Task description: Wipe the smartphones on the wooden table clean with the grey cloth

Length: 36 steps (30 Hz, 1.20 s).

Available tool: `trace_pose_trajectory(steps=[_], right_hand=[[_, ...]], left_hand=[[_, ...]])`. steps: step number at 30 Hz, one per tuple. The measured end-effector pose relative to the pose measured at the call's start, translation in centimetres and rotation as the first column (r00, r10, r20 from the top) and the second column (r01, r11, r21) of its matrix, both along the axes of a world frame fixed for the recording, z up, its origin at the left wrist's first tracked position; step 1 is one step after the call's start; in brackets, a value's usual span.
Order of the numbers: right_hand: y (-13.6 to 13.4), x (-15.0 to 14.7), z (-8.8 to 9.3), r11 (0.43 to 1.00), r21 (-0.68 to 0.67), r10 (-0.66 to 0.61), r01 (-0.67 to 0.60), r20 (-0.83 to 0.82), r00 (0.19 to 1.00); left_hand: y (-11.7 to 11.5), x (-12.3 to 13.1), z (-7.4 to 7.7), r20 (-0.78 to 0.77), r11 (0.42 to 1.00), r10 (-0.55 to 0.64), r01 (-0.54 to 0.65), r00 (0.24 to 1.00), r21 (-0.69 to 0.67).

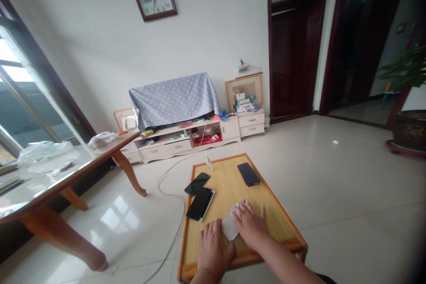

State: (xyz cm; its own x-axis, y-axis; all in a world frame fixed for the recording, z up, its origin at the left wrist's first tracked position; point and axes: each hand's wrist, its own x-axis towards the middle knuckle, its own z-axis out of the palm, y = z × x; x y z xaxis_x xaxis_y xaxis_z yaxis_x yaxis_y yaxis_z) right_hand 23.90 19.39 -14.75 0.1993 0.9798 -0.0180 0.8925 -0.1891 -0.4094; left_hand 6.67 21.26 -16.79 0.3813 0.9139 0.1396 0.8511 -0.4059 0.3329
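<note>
A pale grey, flat slab that looks like a phone lying face down (229,227) rests on the small wooden table (226,182). My left hand (213,246) grips its left and near edges, with the thumb along the bottom. Across its upper right part my right hand (251,224) presses with bent fingers. A whitish bit shows at those fingertips, too small to name. Left of my hands, a black phone (199,203) lies over a light-edged one, and another dark phone (197,183) lies just beyond. A further dark phone (248,174) is at the far right.
A small clear bottle (208,163) stands at the table's far edge. A cable (176,226) runs over the floor on the left. A larger table (69,182) with plastic bags stands left. Behind is a low white cabinet (178,147) under a blue dotted cloth (175,100).
</note>
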Motion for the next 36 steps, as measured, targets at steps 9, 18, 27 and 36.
trace_pose_trajectory(steps=[9, 18, 27, 36], right_hand=[[-2.3, -4.1, -0.9, 0.96, 0.126, 0.265, -0.251, -0.11, 0.958], [0.8, -0.1, -0.7, 1.0, 0.014, 0.001, -0.001, -0.005, 1.0], [0.9, -0.9, -1.0, 0.996, 0.024, 0.088, -0.087, -0.029, 0.996], [-0.8, -0.7, -1.9, 0.996, 0.047, 0.08, -0.082, 0.041, 0.996]], left_hand=[[0.2, 0.1, -0.4, -0.053, 1.0, -0.005, 0.004, 0.999, -0.016], [0.1, 0.7, 0.6, -0.042, 1.0, 0.015, -0.016, 0.999, -0.026], [0.7, 0.3, -0.6, -0.007, 1.0, -0.008, 0.008, 1.0, -0.015], [0.6, 0.5, -0.7, -0.017, 1.0, 0.003, -0.003, 1.0, 0.013]])
